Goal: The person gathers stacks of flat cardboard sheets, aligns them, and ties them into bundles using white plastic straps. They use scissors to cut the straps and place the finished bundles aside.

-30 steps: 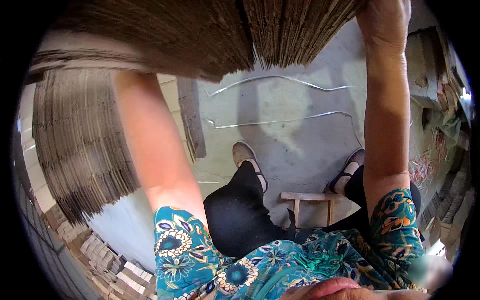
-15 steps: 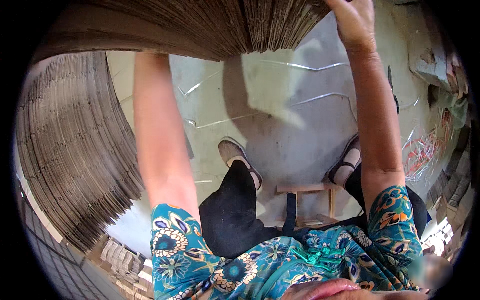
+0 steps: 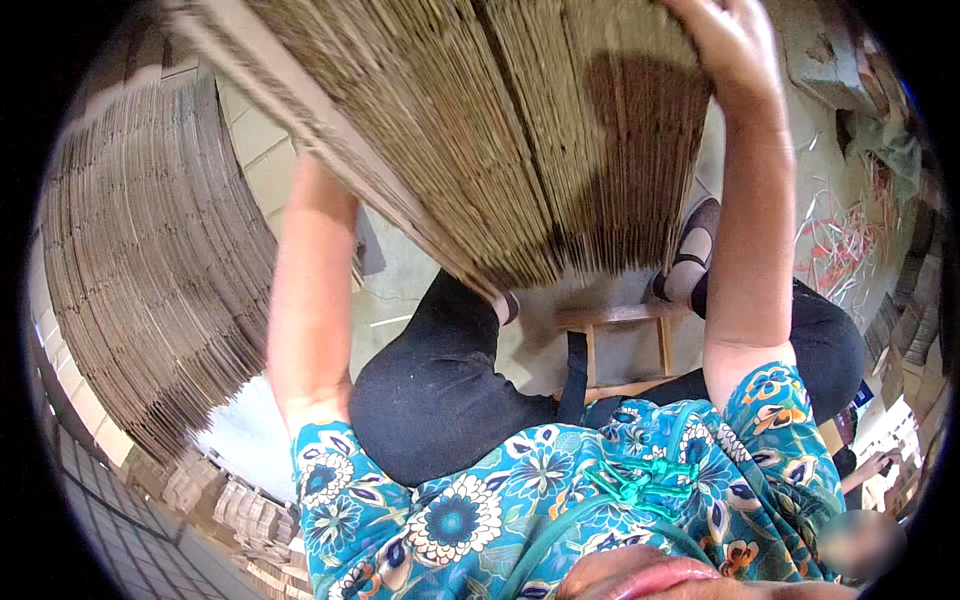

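From my remote view, the cardboard stack [image 3: 480, 140] is up between the arms [image 3: 755, 210]; the right hand [image 3: 738, 50] grips its right edge, presumably keeping sheets together; the left hand is hidden behind, hold unclear to me.

A pale grey floor [image 3: 392, 296] spreads out below, with 1 low wooden stool [image 3: 628, 314] on it and a tangle of red and white strips [image 3: 840, 250] at the right. A dark grid [image 3: 110, 510] lines the lower left; bright light [image 3: 888, 440] shows lower right.

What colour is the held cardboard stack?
The cardboard stack is brown; the head view shows it best.
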The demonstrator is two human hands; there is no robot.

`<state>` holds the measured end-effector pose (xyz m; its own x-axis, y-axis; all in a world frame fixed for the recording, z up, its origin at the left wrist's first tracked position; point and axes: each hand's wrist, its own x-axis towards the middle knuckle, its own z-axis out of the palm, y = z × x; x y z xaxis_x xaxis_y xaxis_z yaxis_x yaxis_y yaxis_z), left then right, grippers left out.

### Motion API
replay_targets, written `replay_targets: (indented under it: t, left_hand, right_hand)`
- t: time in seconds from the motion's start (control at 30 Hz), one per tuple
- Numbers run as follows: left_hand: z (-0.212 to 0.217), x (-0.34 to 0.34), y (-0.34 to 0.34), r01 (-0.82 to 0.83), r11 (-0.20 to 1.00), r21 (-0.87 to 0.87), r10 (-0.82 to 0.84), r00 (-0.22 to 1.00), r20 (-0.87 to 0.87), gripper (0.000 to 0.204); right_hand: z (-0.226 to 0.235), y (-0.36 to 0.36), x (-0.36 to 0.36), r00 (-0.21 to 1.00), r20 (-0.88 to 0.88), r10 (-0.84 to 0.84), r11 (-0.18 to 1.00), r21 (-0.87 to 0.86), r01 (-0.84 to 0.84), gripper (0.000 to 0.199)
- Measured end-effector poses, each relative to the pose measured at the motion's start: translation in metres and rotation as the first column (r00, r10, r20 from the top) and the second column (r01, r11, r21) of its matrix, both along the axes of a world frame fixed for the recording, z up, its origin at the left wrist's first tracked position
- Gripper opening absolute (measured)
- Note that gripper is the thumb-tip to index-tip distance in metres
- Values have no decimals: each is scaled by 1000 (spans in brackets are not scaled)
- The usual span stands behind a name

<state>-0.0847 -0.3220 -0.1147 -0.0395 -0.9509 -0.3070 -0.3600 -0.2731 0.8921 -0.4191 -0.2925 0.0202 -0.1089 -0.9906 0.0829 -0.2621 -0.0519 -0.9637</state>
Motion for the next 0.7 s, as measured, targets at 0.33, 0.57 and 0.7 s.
replay_targets:
  t: [0.33, 0.57, 0.7]
  left_hand:
    - [-125, -50, 104, -113, 805, 582, 405, 822, -400, 49]
    - [-87, -61, 112, -256, 749, 611, 599, 655, -460, 52]
    - [-121, -53, 139, -256, 952, 166, 290, 930, -225, 69]
  right_hand:
    - [-228, 41, -30, 900, -426, 95, 879, 460, 125, 88]
    - [-217, 43, -19, 863, -491, 114, 891, 435, 130, 91]
    - [-215, 31, -14, 883, -466, 46, 939, 321, 121, 98]
